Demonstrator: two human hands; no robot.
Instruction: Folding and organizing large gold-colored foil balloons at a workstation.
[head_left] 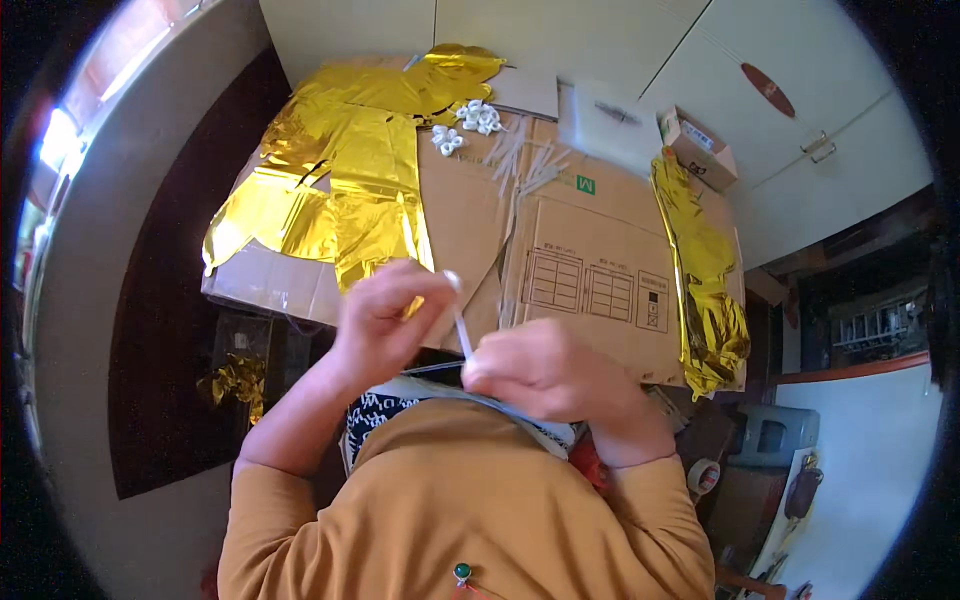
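Note:
My left hand [392, 318] is closed, thumb and forefinger pinching a small white piece [453, 281] that looks like one of the white rings. My right hand [535, 368] is closed too, lower and to the right, gripping the lower end of a thin white strip [463, 334]. That strip slants up from the right fingers to the white piece; whether it passes through it cannot be made out. Both hands are above the near edge of the cardboard [470, 225]. Two small heaps of white rings [480, 117] lie further back, beside several loose pale strips [543, 168].
Shiny gold foil [375, 160] covers the cardboard's left side, and another gold foil piece [705, 245] hangs along its right. A small open carton [697, 148] and a translucent sheet [610, 130] lie at the back. Rightward are a grey stool [775, 432] and a tape roll [704, 476].

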